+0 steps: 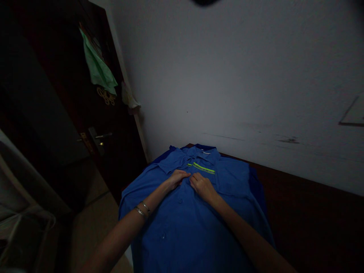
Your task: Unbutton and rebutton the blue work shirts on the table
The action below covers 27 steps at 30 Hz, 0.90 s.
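A blue short-sleeved shirt (182,223) lies spread out, its collar pointing toward the wall and a yellow-green reflective strip (204,168) across the chest. Both hands pinch the front placket just below that strip. My left hand (178,178), with bracelets on the wrist, grips the cloth from the left. Close beside it, my right hand (200,185) holds the other side of the placket with bent fingers. Whether a button sits between the fingertips is hidden. Nearer to me, buttons (180,201) show along the placket. Darker blue cloth (257,189) peeks out beneath the shirt.
The shirt rests on a dark brown table (309,212) against a pale wall (241,76). At left stands a dark door (113,125) with a metal handle (104,135) and a hanging green cloth (98,68). Tiled floor (93,227) shows below it.
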Motion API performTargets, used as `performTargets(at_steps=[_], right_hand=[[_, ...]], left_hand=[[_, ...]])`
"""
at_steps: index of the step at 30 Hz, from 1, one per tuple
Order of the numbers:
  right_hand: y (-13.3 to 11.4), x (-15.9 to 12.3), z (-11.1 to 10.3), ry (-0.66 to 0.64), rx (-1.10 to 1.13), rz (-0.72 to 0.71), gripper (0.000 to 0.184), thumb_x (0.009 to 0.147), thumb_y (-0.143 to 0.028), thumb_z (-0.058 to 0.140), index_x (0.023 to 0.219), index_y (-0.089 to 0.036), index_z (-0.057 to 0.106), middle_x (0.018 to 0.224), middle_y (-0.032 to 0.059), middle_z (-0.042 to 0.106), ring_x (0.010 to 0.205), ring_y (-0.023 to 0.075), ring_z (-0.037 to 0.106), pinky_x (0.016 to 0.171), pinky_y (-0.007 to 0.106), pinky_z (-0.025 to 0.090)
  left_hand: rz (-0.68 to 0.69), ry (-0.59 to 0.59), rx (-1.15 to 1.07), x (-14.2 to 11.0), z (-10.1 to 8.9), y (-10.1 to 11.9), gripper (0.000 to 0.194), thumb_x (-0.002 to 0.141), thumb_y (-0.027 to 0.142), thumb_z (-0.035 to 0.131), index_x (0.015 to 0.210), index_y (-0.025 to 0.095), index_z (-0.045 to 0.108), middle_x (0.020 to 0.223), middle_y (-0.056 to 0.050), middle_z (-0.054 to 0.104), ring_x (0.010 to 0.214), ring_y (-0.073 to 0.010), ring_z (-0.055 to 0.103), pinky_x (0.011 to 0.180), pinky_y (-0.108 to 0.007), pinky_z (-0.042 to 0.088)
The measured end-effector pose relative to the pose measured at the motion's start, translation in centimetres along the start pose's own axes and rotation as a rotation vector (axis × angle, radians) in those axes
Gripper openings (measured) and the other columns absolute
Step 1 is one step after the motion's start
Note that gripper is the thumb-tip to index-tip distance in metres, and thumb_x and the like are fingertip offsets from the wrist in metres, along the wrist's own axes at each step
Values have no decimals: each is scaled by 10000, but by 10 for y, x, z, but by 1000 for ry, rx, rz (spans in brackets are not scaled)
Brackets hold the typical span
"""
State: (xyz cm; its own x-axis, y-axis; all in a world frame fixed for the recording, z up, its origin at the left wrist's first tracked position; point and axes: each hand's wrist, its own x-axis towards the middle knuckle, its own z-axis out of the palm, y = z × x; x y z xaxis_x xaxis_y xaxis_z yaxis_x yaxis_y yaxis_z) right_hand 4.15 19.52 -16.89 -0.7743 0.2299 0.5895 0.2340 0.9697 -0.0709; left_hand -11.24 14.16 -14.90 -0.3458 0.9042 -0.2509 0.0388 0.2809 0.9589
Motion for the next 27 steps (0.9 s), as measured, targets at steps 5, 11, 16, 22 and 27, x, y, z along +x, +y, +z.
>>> performTargets(at_steps=[5, 11, 16, 22, 27], right_hand=[[0, -2, -4, -16, 19, -31, 202, 862, -194, 374, 840, -179, 574, 810, 75, 566, 799, 176, 504, 588, 243, 403], [0, -3, -5, -3, 23, -59, 229, 869, -189, 355, 841, -175, 582, 808, 78, 572, 788, 181, 509, 593, 255, 402], [0, -3, -4, 28, -1, -91, 238, 869, -178, 351, 827, -163, 585, 787, 78, 578, 777, 174, 514, 602, 251, 412], [0, -2, -1, 46, -53, -126, 209, 855, -168, 381, 803, -154, 583, 779, 66, 587, 758, 164, 528, 604, 239, 422], [0, -2, -4, 48, 49, -23, 203, 860, -208, 382, 848, -165, 580, 837, 61, 599, 788, 161, 546, 640, 245, 432]], left_hand=[[36, -23, -66, -3, 0, -3, 369, 536, 439, 711, 544, 147, 486, 430, 58, 432, 366, -55, 360, 397, -203, 243], [95, -51, -29, -6, -4, -5, 394, 582, 507, 654, 582, 146, 495, 376, 74, 376, 314, -41, 303, 361, -202, 192], [132, -40, -6, -7, -4, -7, 406, 602, 532, 624, 605, 147, 495, 351, 85, 357, 303, -36, 284, 354, -194, 164], [170, -81, -8, -11, -4, -6, 395, 638, 519, 594, 593, 147, 469, 335, 93, 346, 288, -35, 263, 338, -188, 153], [187, -107, -13, -12, -5, -7, 367, 662, 496, 584, 624, 143, 489, 336, 98, 336, 283, -31, 253, 338, -183, 154]])
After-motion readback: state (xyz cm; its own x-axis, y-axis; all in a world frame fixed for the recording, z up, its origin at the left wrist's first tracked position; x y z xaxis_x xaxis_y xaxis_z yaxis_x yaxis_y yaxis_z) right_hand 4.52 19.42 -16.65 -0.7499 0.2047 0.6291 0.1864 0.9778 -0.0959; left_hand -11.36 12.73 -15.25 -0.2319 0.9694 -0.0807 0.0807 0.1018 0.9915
